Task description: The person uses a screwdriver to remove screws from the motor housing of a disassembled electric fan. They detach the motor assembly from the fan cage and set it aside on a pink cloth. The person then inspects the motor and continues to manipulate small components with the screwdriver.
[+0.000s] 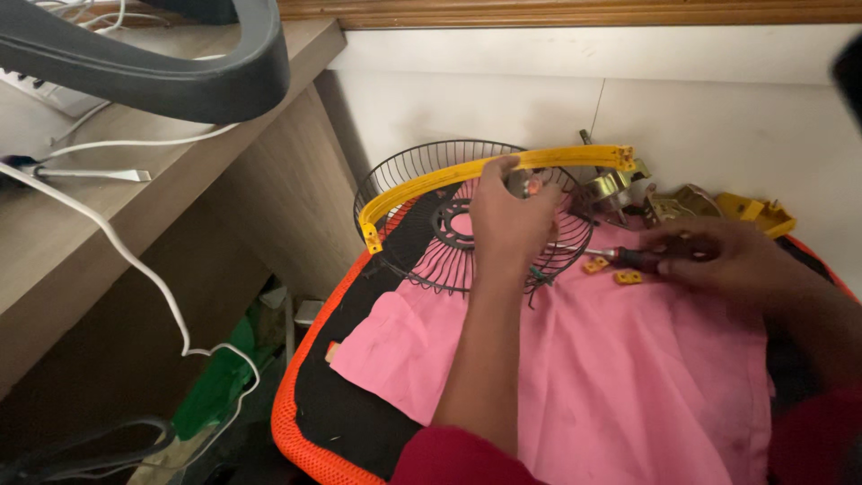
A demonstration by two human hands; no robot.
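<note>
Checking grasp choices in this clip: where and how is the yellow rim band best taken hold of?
Probably at the top of the arc on the yellow rim band, coming from above, as the left hand does. There the thin strip stands clear of the wire fan guard, so the fingers can pinch it; its bracketed ends look awkward.

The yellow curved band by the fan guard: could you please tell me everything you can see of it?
The yellow curved band looks like glossy plastic, a long open arc rather than a closed ring. One end, at the left, drops to a small bracket tab; the other, at the right, ends in a similar clip. It arches over the rim of the black wire fan guard. The left hand grips it near its middle. The right hand does not touch it.
</note>
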